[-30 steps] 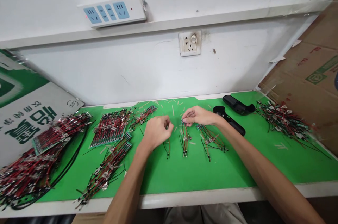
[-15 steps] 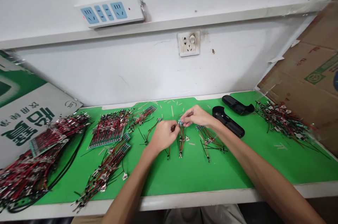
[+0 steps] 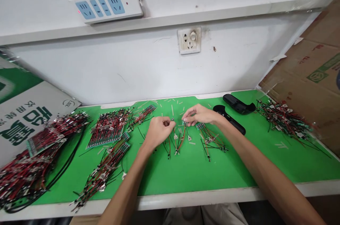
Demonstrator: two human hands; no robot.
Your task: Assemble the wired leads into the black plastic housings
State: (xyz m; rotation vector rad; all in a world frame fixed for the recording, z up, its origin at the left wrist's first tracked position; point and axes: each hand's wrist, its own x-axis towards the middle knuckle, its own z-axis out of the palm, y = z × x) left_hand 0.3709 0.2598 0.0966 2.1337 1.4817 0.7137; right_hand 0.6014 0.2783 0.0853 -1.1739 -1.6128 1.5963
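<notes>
My left hand (image 3: 158, 131) is closed in a pinch on a small wired circuit board (image 3: 173, 120), whose thin wires hang toward the table. Opposite it, my right hand (image 3: 198, 114) pinches another wired circuit board (image 3: 183, 122), with red and black wires and a small pale part dangling below. A narrow gap separates the two boards. Fingers cover much of both. Under my right wrist lies a group of wired boards (image 3: 202, 127), its leads spread toward me. More loose wires (image 3: 169, 150) lie below my left hand.
Left of my hands lie a panel of wired boards (image 3: 106, 143), a wired bundle (image 3: 111, 161) and a large wire heap (image 3: 39, 161). Two black plastic shells (image 3: 239, 104) and another wired pile (image 3: 285, 120) are on the right. Pale slivers dot the green mat (image 3: 186, 179).
My hands have drawn slightly apart. The board piece that both were pinching now shows as two separate boards, one in each hand. The view has shifted a little.
</notes>
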